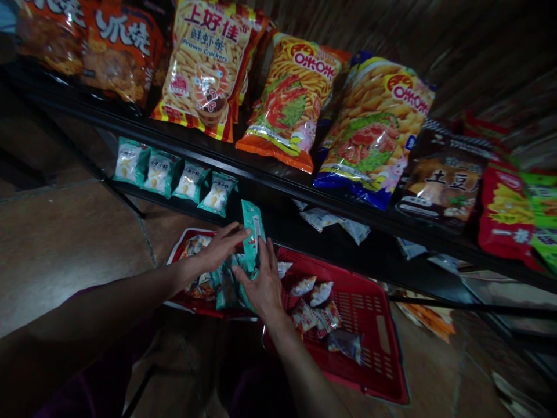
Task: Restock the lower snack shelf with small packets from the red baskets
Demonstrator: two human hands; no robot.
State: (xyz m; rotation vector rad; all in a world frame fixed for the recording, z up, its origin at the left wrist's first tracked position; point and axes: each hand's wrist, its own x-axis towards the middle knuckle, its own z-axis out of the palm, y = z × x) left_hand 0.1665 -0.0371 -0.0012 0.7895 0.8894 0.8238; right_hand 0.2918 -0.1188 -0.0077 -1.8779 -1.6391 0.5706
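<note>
Between my two hands stands a small teal snack bag (pixel 252 223), tilted, with its narrow side and a white label strip toward me. The fingers of my left hand (pixel 223 248) press on its left edge. My right hand (pixel 264 284) grips its right side, thumb apart and low. Beneath them, more teal bags (pixel 226 287) lie in a red basket with a pale rim (pixel 174 255), partly hidden by my hands. Along the lower shelf (pixel 270 223), several similar teal bags (pixel 160 173) stand in a row, left of the held one.
A second red basket (pixel 369 302) at right holds several small packets (pixel 322 293). Large snack bags, such as prawn crackers (pixel 200 69), line the upper shelf (pixel 209 154), whose edge overhangs the lower one. White-blue packets (pixel 335 220) lie deeper on the lower shelf.
</note>
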